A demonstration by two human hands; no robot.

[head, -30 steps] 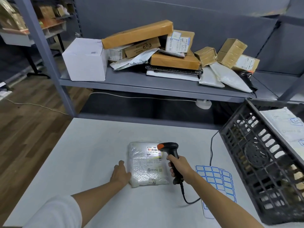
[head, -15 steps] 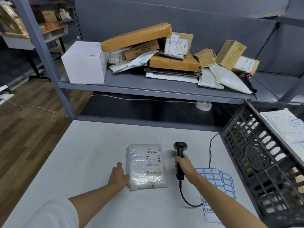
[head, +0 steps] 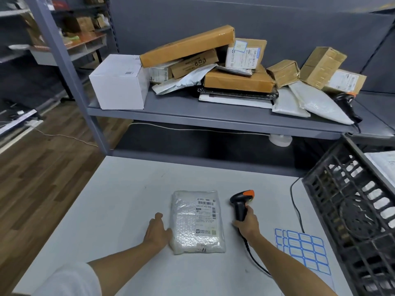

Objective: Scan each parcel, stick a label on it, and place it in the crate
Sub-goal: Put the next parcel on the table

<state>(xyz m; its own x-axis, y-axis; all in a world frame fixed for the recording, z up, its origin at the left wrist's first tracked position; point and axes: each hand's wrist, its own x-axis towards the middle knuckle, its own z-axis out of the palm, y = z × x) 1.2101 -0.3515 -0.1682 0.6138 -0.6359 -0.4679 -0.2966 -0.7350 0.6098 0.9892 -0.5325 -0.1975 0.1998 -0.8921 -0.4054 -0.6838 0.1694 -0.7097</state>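
Lying flat on the tabletop (head: pixel 119 195), the soft, light bubble-wrapped parcel (head: pixel 197 222) is steadied by the open left hand (head: pixel 157 230) while the scanner (head: pixel 241 205) is gripped in the right hand (head: pixel 248 223); its edges are judged the best hold.

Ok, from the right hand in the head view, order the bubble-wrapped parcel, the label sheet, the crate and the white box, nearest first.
From the right hand:
1. bubble-wrapped parcel, just to its left, and label sheet, just to its right: too close to call.
2. crate, farther right.
3. white box, up on the shelf, far left.
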